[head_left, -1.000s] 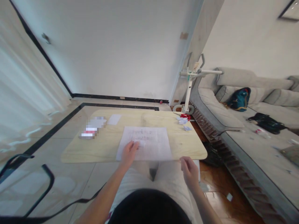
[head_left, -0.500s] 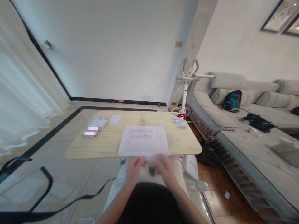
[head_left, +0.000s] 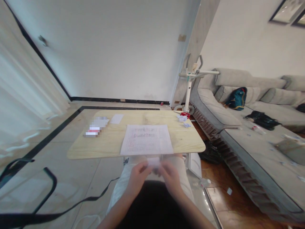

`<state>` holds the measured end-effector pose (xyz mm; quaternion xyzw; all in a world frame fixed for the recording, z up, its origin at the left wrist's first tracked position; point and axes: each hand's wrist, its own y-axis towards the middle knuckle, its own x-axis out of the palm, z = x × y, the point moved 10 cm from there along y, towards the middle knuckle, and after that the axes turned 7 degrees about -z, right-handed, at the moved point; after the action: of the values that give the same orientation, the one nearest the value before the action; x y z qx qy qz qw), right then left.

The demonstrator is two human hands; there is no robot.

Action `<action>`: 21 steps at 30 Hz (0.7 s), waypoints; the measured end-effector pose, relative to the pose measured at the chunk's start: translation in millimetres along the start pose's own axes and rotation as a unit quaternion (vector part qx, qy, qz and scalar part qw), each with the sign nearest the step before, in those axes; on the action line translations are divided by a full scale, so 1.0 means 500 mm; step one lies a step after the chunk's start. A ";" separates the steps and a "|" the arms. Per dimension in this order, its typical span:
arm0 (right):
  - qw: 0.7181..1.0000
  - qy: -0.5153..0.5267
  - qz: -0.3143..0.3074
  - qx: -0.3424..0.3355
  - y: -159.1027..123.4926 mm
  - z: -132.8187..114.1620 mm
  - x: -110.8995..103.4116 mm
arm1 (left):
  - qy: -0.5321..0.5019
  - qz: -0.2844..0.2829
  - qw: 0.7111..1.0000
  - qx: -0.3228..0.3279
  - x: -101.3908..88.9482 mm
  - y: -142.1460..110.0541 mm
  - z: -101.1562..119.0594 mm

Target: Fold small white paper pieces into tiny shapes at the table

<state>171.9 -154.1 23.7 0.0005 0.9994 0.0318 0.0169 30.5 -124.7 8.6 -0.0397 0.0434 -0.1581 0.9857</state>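
Observation:
Over my lap, just off the near edge of the wooden table (head_left: pixel 78 149), both hands hold a small white piece of paper (head_left: pixel 153 161). My left hand (head_left: pixel 140 171) pinches its left side, and my right hand (head_left: pixel 168 171) has the right side. Motion blur softens the fingers and the paper. Beyond them, a large sheet of paper with rows of writing (head_left: pixel 147 140) lies flat along the near side of the table.
Farther back on the table are a small white sheet (head_left: pixel 116 119), a blurred-out item (head_left: pixel 96 127), red-handled scissors (head_left: pixel 185 115) and crumpled paper (head_left: pixel 183 119). A grey sofa (head_left: pixel 252 152) stands to the right, with a backpack (head_left: pixel 238 98) on it. A plastic bottle (head_left: pixel 205 182) lies on the floor.
Both hands have drawn back from the table edge toward my body, bringing the small paper with them. It now shows more clearly between the fingers. The camera has tilted slightly downward.

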 end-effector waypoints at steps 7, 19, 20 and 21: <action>0.999 -0.025 0.032 -0.006 -0.001 -0.011 -0.013 | -0.010 0.026 1.000 0.013 0.004 0.004 0.001; 0.998 0.006 0.056 0.008 -0.012 -0.005 -0.016 | -0.097 0.035 0.995 0.002 0.007 -0.017 -0.015; 0.998 0.018 0.065 0.001 -0.014 -0.002 -0.019 | -0.109 0.033 0.993 0.000 0.010 -0.018 -0.014; 0.997 0.031 0.073 -0.007 -0.015 0.000 -0.022 | -0.121 0.031 0.992 -0.002 0.013 -0.020 -0.013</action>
<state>183.1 -161.7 23.6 0.0726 0.9964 0.0397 -0.0163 33.1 -136.5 2.3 -0.0593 -0.0743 -0.1215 0.9880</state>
